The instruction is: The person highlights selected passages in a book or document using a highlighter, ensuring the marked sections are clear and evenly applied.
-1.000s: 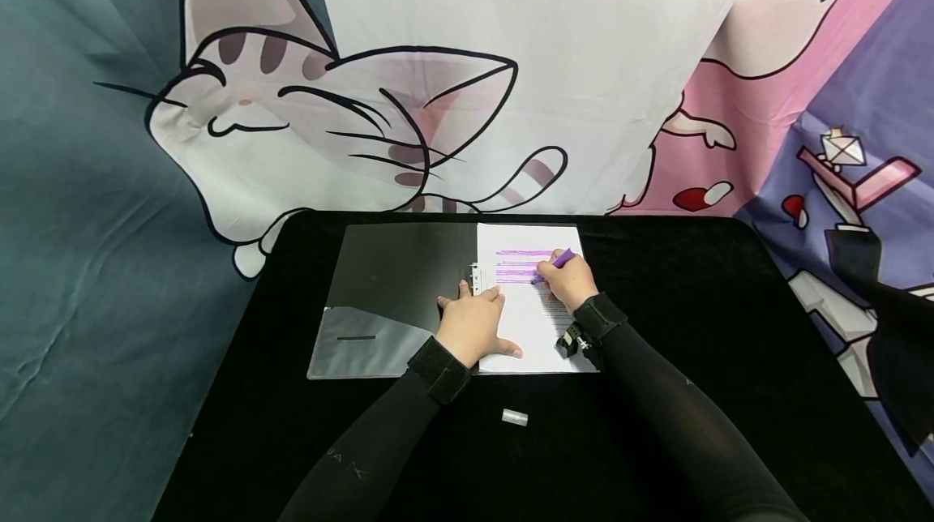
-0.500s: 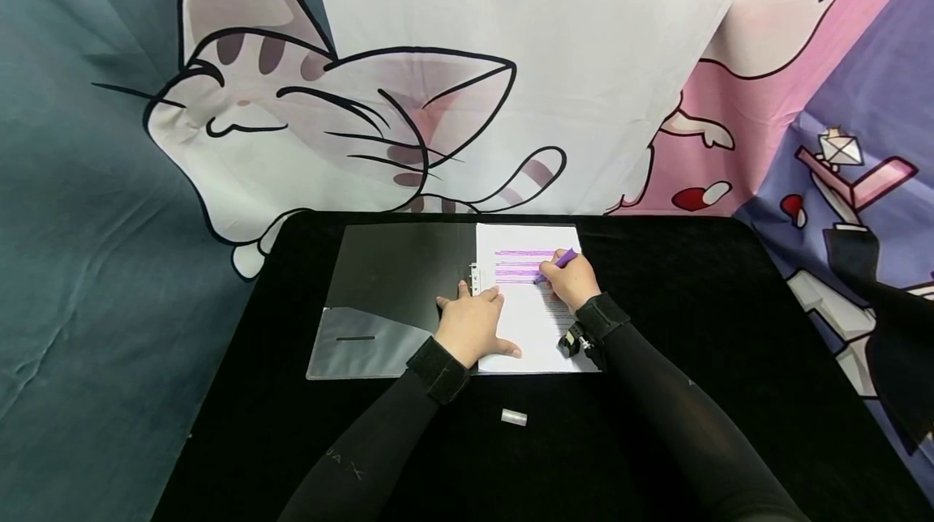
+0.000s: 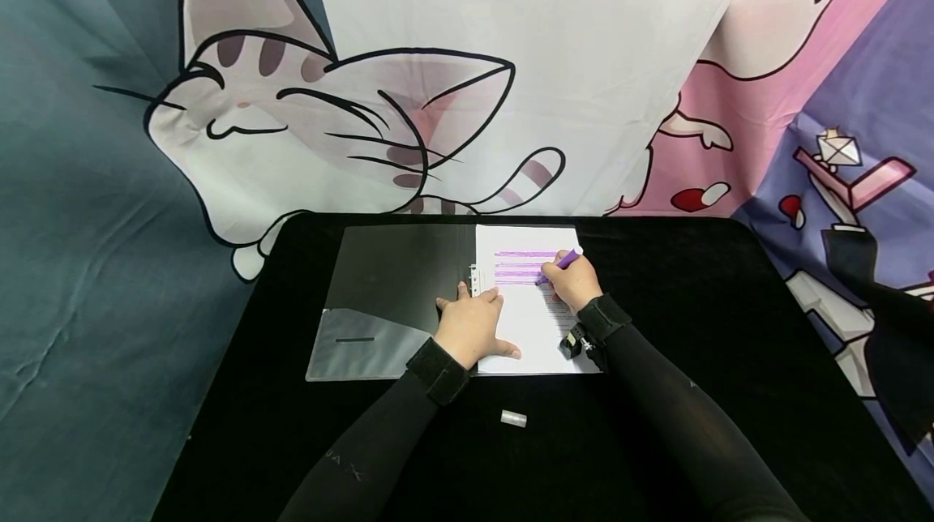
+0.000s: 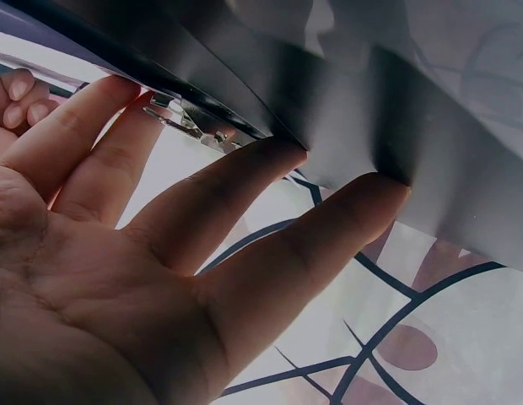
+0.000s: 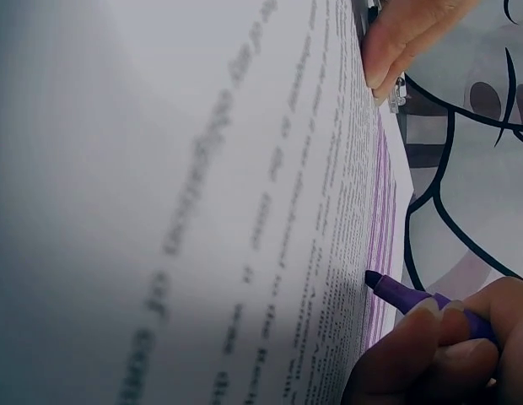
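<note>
Two hands work at one unfolded grey folder in the lower middle of the head view. It has two halves: the left bears one pocket with a single slot; the right lies beneath white paper, whose sheets cannot be counted. One metal clip sits along the fold, near the centre of the frame.

The left hand lies across the fold, its fingers straight and spread, the thumb reaching onto the paper. In the left wrist view four fingers show, stretched out, two tips against the grey cover at the upper middle.

The right hand, right of centre, pinches one purple marker between curled fingers and thumb. Its dark tip points at the printed text, just beside several purple lines, too fine to count surely; whether the tip touches the page is unclear.

One small pale cylinder lies at the lower middle of the head view, on the one black table. Two black wristbands show, one per arm, and one small device hangs at the right wrist.
</note>
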The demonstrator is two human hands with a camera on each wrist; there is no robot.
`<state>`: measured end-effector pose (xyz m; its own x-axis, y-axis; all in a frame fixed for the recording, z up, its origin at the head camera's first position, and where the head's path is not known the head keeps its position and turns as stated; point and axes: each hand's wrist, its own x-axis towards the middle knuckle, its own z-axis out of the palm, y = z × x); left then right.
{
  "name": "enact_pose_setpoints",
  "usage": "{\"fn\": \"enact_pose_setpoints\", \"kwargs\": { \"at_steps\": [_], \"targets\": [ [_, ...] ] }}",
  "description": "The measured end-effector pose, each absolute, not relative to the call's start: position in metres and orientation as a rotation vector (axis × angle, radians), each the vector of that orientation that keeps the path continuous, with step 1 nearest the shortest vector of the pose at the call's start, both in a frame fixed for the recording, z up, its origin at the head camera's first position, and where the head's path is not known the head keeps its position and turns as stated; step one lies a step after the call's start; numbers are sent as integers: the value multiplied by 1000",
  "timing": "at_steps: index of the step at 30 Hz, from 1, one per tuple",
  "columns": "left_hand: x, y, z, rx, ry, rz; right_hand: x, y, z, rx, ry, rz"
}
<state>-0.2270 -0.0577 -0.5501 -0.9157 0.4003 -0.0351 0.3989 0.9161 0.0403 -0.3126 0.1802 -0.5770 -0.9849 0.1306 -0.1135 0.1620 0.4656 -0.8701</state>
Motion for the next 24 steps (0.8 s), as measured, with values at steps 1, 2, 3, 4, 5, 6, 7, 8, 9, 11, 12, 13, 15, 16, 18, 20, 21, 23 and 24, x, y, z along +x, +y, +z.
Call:
{"fn": "enact_pose_setpoints", "kwargs": {
  "at_steps": [1,2,3,4,5,6,7,8,9,11,12,13,15,16,18,20,21,23,24],
  "targets": [
    [-226,-57,-547,631,3029,39,-313,181,-578,251,2665,-1581],
    [-226,-58,-548,630,3032,47,-313,181,-578,261,2669,-1564],
    [-226,-58,-548,628,3025,46,-314,182,-578,263,2672,-1555],
    [-228,-58,-554,629,3028,58,-315,183,-580,272,2674,-1549],
    [-231,-59,-560,632,3033,76,-315,184,-580,277,2673,-1538],
    [-233,-60,-567,635,3037,93,-311,182,-576,258,2672,-1541],
    [-236,-60,-572,637,3037,102,-312,183,-578,268,2674,-1540],
    [-239,-61,-578,643,3042,112,-313,183,-578,285,2670,-1538],
    [-241,-61,-583,650,3047,107,-313,184,-578,297,2666,-1542],
    [-244,-62,-589,664,3062,108,-314,185,-580,293,2659,-1557],
    [-244,-62,-591,671,3070,96,-314,185,-580,291,2653,-1561],
    [-245,-62,-593,676,3075,93,-319,188,-586,321,2650,-1552],
    [-244,-62,-593,683,3081,101,-318,188,-585,330,2639,-1554],
    [-244,-62,-593,685,3081,114,-316,187,-582,330,2632,-1548],
    [-244,-62,-593,684,3078,123,-312,186,-577,337,2643,-1536],
    [-244,-62,-593,681,3074,130,-303,181,-562,338,2643,-1524],
    [-244,-62,-592,680,3072,126,-298,177,-553,334,2653,-1511],
    [-244,-62,-592,671,3067,124,-295,175,-548,326,2659,-1503],
    [-240,-62,-582,663,3061,115,-292,172,-543,316,2663,-1494]
  ]
}}
